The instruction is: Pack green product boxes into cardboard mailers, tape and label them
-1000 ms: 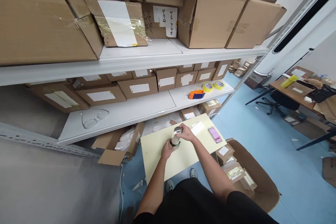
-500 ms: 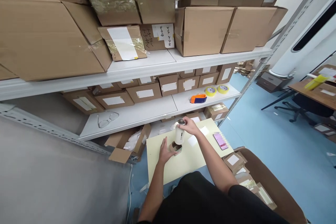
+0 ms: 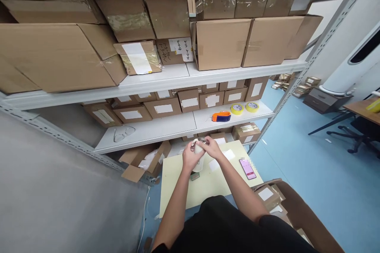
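Note:
A white bottle [image 3: 198, 164] with a greyish top stands upright over the pale yellow table [image 3: 178, 189]. My left hand [image 3: 190, 158] wraps its upper side from the left. From the right, my right hand [image 3: 211, 148] grips the top rim, fingers bent around it. Both hands hide much of the bottle's upper part. Just below the bottle, a small dark greenish box [image 3: 194, 176] shows on the tabletop; whether the bottle touches it I cannot tell. White paper sheets [image 3: 214, 164] lie beside my right wrist.
A phone [image 3: 247, 169] rests at the table's right edge. An open carton [image 3: 145, 162] stands left, a large brown bin [image 3: 299, 209] of packages right. Ahead, the shelf [image 3: 166, 126] carries boxes, eyeglasses [image 3: 123, 133], an orange and blue tape dispenser [image 3: 221, 116] and tape rolls [image 3: 236, 109].
My left hand has moved up from the small box to the bottle. My right hand stays at the bottle's top. The view has shifted slightly.

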`<control>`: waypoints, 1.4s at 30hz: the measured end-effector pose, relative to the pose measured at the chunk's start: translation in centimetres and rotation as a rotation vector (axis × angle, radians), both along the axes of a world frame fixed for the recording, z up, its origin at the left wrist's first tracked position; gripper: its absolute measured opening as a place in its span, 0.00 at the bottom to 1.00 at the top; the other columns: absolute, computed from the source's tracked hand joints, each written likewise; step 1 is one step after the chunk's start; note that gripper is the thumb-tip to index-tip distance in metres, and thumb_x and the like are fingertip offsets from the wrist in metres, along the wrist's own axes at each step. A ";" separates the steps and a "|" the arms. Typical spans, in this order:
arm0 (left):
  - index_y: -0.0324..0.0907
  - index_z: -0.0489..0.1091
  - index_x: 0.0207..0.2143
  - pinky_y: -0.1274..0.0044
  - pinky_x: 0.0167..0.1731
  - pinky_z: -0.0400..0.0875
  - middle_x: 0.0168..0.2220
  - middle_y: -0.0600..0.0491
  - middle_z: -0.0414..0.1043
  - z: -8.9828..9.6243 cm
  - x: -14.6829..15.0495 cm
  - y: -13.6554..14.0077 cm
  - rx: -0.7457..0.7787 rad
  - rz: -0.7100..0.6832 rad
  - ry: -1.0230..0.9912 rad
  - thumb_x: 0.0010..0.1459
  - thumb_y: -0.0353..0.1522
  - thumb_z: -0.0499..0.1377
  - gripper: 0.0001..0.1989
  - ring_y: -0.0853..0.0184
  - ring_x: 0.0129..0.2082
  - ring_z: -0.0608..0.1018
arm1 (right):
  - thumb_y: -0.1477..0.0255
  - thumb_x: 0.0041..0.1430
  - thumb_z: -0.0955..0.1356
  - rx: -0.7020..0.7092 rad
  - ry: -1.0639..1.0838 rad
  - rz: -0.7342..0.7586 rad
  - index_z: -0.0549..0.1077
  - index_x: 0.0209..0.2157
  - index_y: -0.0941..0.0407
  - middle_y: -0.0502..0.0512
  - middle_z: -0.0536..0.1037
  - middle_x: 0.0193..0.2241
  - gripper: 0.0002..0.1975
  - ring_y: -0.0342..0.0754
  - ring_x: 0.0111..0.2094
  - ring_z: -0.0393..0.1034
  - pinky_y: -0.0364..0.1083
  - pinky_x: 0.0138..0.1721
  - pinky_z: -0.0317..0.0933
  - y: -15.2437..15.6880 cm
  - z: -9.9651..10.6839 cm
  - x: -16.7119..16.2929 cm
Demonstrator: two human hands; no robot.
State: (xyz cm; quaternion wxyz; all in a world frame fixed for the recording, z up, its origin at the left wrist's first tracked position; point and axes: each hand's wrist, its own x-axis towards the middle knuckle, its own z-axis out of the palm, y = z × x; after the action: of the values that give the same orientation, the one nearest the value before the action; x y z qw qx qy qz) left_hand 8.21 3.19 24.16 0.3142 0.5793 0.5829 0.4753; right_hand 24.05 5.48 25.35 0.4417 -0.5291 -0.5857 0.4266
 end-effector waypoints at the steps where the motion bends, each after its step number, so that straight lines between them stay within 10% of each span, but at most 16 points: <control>1: 0.44 0.75 0.53 0.64 0.49 0.75 0.44 0.46 0.79 0.0 0.2 0.1 0.000 0.004 -0.031 0.45 0.43 0.75 0.33 0.55 0.44 0.80 | 0.49 0.55 0.72 -0.006 0.098 0.042 0.75 0.43 0.53 0.53 0.80 0.36 0.24 0.51 0.40 0.74 0.48 0.42 0.67 -0.4 -0.3 0.6; 10: 0.45 0.36 0.76 0.67 0.48 0.77 0.52 0.41 0.79 0.6 2.4 0.4 -0.047 -0.156 -0.478 0.53 0.47 0.70 0.60 0.57 0.49 0.83 | 0.66 0.43 0.82 -0.255 0.564 0.447 0.57 0.69 0.45 0.54 0.80 0.44 0.54 0.53 0.46 0.77 0.54 0.51 0.68 -4.6 -3.9 5.6; 20: 0.50 0.43 0.76 0.67 0.51 0.77 0.58 0.43 0.74 1.6 4.8 0.1 0.008 0.021 -0.318 0.49 0.40 0.75 0.60 0.56 0.53 0.81 | 0.64 0.38 0.84 -0.084 0.305 0.145 0.54 0.72 0.44 0.51 0.74 0.40 0.62 0.51 0.40 0.73 0.55 0.48 0.70 -5.5 -4.8 5.2; 37: 0.48 0.40 0.76 0.66 0.52 0.77 0.56 0.42 0.76 4.5 3.9 -0.6 -0.112 -0.151 -0.513 0.49 0.39 0.75 0.62 0.55 0.55 0.79 | 0.65 0.45 0.81 -0.189 0.535 0.384 0.45 0.74 0.44 0.55 0.77 0.46 0.62 0.54 0.44 0.77 0.54 0.47 0.71 -6.7 -3.0 6.0; 42: 0.49 0.47 0.75 0.68 0.55 0.75 0.59 0.43 0.74 5.2 3.5 -0.3 -0.106 -0.150 -0.448 0.46 0.37 0.77 0.61 0.57 0.55 0.78 | 0.66 0.38 0.84 -0.104 0.417 0.234 0.46 0.74 0.43 0.53 0.74 0.44 0.67 0.52 0.43 0.74 0.55 0.50 0.70 -7.1 -2.5 6.2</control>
State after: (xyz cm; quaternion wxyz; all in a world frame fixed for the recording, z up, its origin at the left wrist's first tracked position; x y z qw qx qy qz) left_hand 11.76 2.89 29.31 0.5001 0.4839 0.4780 0.5360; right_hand 30.21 -1.60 22.84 0.4730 -0.3801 -0.5163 0.6044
